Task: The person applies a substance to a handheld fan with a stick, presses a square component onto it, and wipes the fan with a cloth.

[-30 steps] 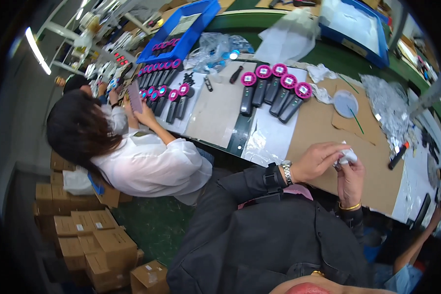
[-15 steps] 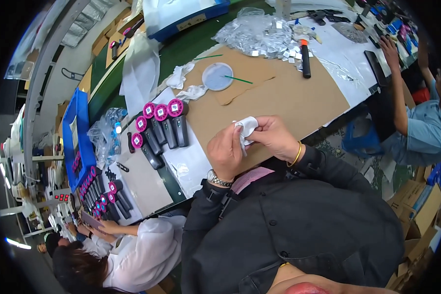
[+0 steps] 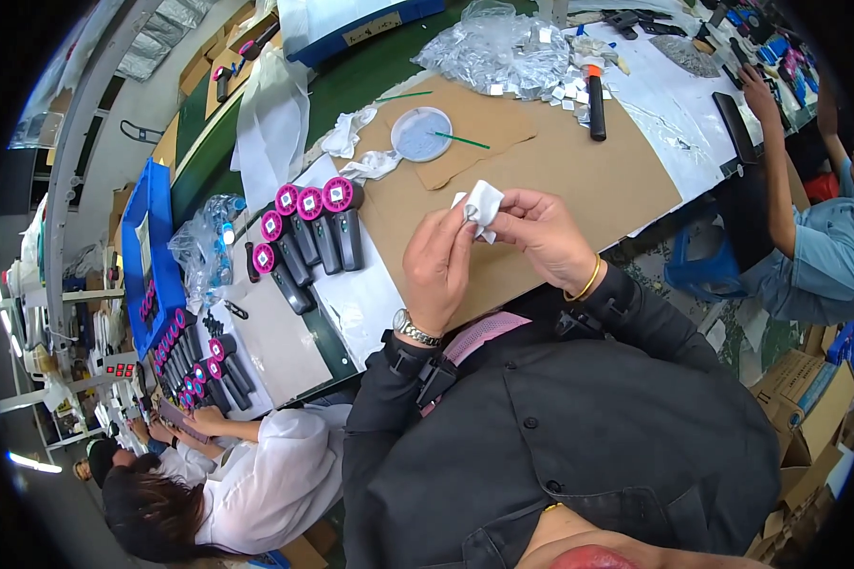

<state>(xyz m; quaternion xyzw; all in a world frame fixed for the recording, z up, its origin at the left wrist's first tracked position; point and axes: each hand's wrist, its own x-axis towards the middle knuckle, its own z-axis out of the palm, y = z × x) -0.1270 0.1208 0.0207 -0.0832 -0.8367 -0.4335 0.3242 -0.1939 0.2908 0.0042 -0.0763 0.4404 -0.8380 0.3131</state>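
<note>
My left hand (image 3: pixel 435 270) and my right hand (image 3: pixel 547 237) meet over the front of a brown cardboard sheet (image 3: pixel 598 180). Between their fingertips is a folded white cloth (image 3: pixel 485 201), pinched from both sides. A small greyish spot shows at the cloth near my left fingertips; whether it is a separate piece I cannot make out. To the left lie several black-handled devices (image 3: pixel 323 242) with round pink heads. Beyond my hands sits a round shallow dish (image 3: pixel 421 134) with a green stick (image 3: pixel 462 139) across its rim, beside crumpled white cloths (image 3: pixel 349 131).
Clear plastic bags (image 3: pixel 498 52) and small white squares lie at the back, near a black tool with an orange end (image 3: pixel 595 104). A blue bin (image 3: pixel 152 256) stands at left. Co-workers sit at lower left (image 3: pixel 270 474) and right (image 3: pixel 811 247).
Both hands have risen slightly away from my body with the cloth. The cloth is turned and spread more toward the top, and my left fingers point more upward.
</note>
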